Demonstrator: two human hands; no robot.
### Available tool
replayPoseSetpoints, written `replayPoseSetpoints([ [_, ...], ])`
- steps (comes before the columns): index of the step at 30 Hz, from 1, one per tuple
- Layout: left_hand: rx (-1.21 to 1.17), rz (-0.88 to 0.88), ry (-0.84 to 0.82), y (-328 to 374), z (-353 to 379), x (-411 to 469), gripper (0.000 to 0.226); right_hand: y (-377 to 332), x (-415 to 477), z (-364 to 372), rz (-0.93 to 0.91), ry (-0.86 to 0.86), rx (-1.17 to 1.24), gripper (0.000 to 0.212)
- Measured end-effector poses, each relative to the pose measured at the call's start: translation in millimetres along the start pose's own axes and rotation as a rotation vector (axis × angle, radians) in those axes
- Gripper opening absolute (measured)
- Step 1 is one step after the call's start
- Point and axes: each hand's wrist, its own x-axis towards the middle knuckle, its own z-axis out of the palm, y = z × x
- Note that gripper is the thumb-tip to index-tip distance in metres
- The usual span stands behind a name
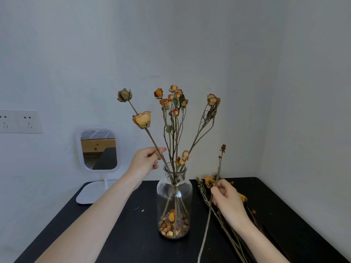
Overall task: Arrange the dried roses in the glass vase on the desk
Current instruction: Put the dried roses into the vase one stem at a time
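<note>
A clear glass vase (174, 194) stands mid-desk with loose dried petals at its bottom and several dried rose stems (175, 130) rising from its neck. My left hand (145, 162) pinches the stem of a yellow-orange rose (142, 119) that leans left out of the vase, just above the rim. My right hand (227, 200), right of the vase, grips a long thin stem with a small dark bud (223, 147) at its top, held upright off the desk. More dried roses (209, 182) lie on the desk under and behind that hand.
The black desk (133, 234) sits in a corner between white walls. A white-framed standing mirror (98, 149) is at the back left. Wall sockets (19, 121) are on the far left. Small bits of leaf lie on the desk left of the vase.
</note>
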Motion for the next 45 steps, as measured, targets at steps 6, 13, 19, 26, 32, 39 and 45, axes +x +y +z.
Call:
replayPoseSetpoints([
  [6, 0.097, -0.051, -0.181, -27, -8, -10, 0.045, -37, 2, -18, -0.212, 0.113, 0.253, 0.012],
  [13, 0.094, -0.152, -0.516, -45, 8, -13, 0.055, -82, 15, -36, -0.446, 0.252, 0.482, 0.029],
  [19, 0.126, -0.113, -0.380, -53, 19, -19, 0.060, -94, 25, -31, -0.506, 0.292, 0.442, 0.025],
  [26, 0.090, -0.103, -0.304, -54, 26, -28, 0.076, -83, 34, -7, -0.435, 0.145, 0.133, 0.004],
  [32, 0.069, -0.102, -0.284, -55, 27, -32, 0.076, -73, 38, 9, -0.320, 0.032, -0.083, 0.005],
  [39, 0.056, -0.108, -0.280, -54, 28, -32, 0.072, -76, 36, 7, -0.262, 0.035, 0.137, 0.018],
  [45, 0.071, -0.108, -0.275, -55, 27, -32, 0.062, -78, 42, 10, -0.278, 0.122, 0.127, 0.016],
])
